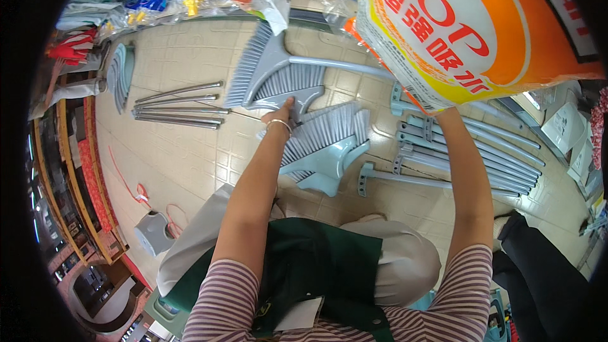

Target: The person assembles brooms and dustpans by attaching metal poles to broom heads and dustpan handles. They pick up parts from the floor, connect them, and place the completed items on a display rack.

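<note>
My left hand (283,113) grips the neck of a grey broom head (269,66) lying bristles-away on the tiled floor. A grey handle (342,65) runs from that head to the right and passes behind a large orange and yellow package (456,31). My right forearm rises to that package, and my right hand is hidden behind it. Several more grey broom heads (332,130) lie stacked just right of my left wrist, with pale blue-grey plastic pieces (329,161) below them.
Several grey handles with end fittings (481,152) lie in a row at the right. Bare metal tubes (180,111) lie at the left, beside another stack of broom heads (120,73). A small grey stool (154,233) stands at lower left. Bagged goods line the top.
</note>
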Action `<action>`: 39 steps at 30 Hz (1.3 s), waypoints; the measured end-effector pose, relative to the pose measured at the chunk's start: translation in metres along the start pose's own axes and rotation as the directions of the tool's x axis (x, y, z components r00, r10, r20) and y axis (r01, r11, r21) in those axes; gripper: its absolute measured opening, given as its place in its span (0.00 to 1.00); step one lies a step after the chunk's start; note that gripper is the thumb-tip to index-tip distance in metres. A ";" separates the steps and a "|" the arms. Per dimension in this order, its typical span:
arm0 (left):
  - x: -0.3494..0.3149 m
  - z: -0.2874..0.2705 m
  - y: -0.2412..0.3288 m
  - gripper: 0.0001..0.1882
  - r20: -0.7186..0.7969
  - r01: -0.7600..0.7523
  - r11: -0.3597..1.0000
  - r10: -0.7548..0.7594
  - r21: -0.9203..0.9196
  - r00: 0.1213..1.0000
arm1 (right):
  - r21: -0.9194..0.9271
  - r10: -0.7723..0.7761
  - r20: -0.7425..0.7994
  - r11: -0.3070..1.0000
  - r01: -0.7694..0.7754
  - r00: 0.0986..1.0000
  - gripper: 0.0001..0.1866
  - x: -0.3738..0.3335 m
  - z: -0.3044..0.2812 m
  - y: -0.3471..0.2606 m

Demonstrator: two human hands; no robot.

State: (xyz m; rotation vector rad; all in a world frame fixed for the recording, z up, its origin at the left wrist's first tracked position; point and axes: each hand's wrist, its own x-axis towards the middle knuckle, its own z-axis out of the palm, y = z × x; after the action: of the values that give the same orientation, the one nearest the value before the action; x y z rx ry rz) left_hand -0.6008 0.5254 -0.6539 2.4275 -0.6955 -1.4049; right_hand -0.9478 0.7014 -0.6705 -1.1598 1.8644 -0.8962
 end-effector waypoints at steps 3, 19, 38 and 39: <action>0.044 -0.013 -0.005 0.43 0.026 0.032 0.997 -0.030 -0.075 0.999 | 0.165 0.060 -0.053 0.985 -0.051 0.997 0.25 0.017 0.020 -0.031; -0.050 -0.111 0.005 0.15 0.594 0.331 0.642 0.244 -0.692 0.767 | -0.497 0.066 -0.450 0.810 -0.311 0.891 0.11 -0.195 -0.038 -0.001; -0.078 -0.095 -0.013 0.14 0.691 0.362 0.787 0.110 -0.500 0.715 | -0.549 -0.016 -0.334 0.816 -0.181 0.942 0.11 -0.229 0.020 -0.016; -0.078 -0.095 -0.014 0.14 0.680 0.372 0.783 0.088 -0.499 0.728 | -0.536 -0.006 -0.329 0.824 -0.181 0.944 0.12 -0.228 0.018 -0.014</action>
State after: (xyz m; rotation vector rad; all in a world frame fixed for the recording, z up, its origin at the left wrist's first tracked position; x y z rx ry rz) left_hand -0.5474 0.5761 -0.5543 1.4507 -0.0867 -2.1975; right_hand -0.8562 0.9044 -0.6146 -1.3049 2.5406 -0.5015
